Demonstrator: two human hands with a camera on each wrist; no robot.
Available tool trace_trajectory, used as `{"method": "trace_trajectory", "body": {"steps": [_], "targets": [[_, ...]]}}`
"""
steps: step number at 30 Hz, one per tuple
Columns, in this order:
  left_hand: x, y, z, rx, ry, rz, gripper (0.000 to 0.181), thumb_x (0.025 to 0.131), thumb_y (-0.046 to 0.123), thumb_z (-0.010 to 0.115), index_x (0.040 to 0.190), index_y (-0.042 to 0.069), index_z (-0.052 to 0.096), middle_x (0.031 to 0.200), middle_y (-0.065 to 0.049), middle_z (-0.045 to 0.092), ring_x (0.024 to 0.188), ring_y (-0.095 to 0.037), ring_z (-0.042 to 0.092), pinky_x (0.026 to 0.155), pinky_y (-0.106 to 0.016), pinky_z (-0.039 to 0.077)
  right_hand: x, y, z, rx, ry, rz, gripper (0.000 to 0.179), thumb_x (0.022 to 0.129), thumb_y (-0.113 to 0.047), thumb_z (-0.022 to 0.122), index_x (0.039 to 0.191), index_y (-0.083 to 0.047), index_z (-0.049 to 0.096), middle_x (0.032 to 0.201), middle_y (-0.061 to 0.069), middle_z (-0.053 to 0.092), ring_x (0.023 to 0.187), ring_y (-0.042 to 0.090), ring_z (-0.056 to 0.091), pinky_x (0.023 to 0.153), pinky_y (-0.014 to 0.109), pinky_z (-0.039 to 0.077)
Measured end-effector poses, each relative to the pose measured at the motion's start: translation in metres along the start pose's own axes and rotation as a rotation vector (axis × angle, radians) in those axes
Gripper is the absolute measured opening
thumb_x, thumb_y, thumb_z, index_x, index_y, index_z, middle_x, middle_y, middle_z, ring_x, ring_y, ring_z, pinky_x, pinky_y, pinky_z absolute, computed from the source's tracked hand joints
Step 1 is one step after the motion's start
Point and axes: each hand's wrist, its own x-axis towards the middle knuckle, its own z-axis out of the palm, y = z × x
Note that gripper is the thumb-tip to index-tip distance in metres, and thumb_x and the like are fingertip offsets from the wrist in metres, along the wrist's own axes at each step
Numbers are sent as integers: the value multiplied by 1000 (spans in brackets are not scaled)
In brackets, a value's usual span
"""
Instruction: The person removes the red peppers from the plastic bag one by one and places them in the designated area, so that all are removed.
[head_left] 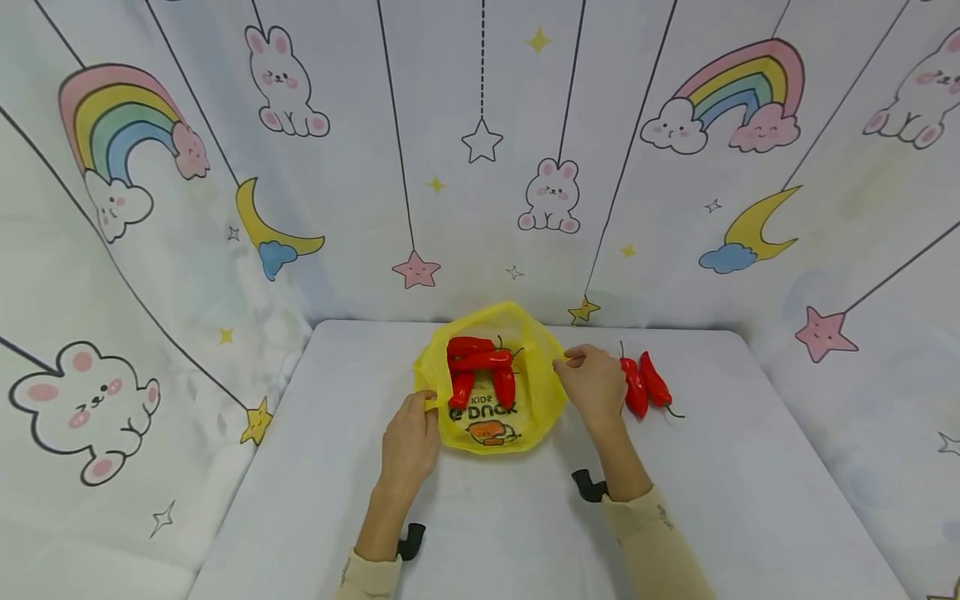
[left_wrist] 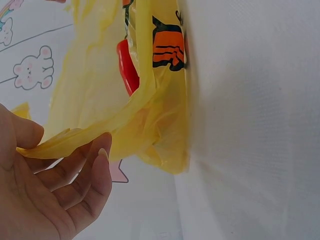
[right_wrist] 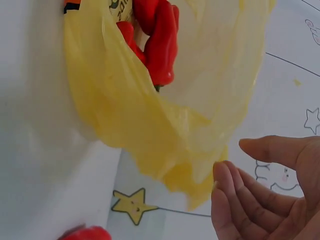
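Note:
A yellow plastic bag [head_left: 543, 400] stands with its mouth spread, showing a duck print and several red chili peppers [head_left: 480, 360] inside. At its left rim, my left hand [head_left: 411, 442] pinches the plastic; in the left wrist view the edge runs between the thumb [left_wrist: 27, 132] and fingers. My right hand [head_left: 592, 385] is at the bag's right rim. Its thumb [right_wrist: 265, 150] and fingers are apart in the right wrist view, with the plastic right at the fingertips. Just right of that hand lie two more red chili peppers [head_left: 656, 380], one partly hidden by it.
The white table [head_left: 300, 467] carries the bag and the loose peppers. A curtain [head_left: 480, 217] printed with rabbits, stars, moons and rainbows rises behind and at both sides. Dark wrist-worn pieces [head_left: 588, 486] stick out near both sleeves.

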Motion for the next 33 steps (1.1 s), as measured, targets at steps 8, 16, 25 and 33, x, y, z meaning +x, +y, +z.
{"method": "trace_trajectory", "body": {"steps": [8,16,25,33], "targets": [[0,3,-1,2,-1,2,29,108,16,50,128,2,65,125,-13,68,99,-28,69,85,-47,60,-4,-15,10,31,-17,-70,30,92,-35,77,107,-9,77,89,4,76,73,22,67,69,41,56],[-1,3,-2,-1,1,4,30,108,17,48,128,2,65,126,-14,68,101,-29,70,85,-47,60,0,-24,32,13,-65,-113,27,91,-30,78,106,-7,78,86,3,75,70,19,68,63,35,57],[-1,2,-2,1,1,8,30,109,17,48,128,2,64,123,-13,68,99,-28,69,84,-47,60,7,-30,45,-57,-58,-123,23,90,-26,79,104,-7,79,87,4,77,69,20,69,63,37,57],[-2,1,-1,1,8,17,29,108,16,48,128,1,65,124,-13,68,96,-27,69,81,-46,60,18,-41,58,-93,-94,-98,20,89,-22,79,103,-8,79,88,3,76,71,19,68,66,36,56]]}}
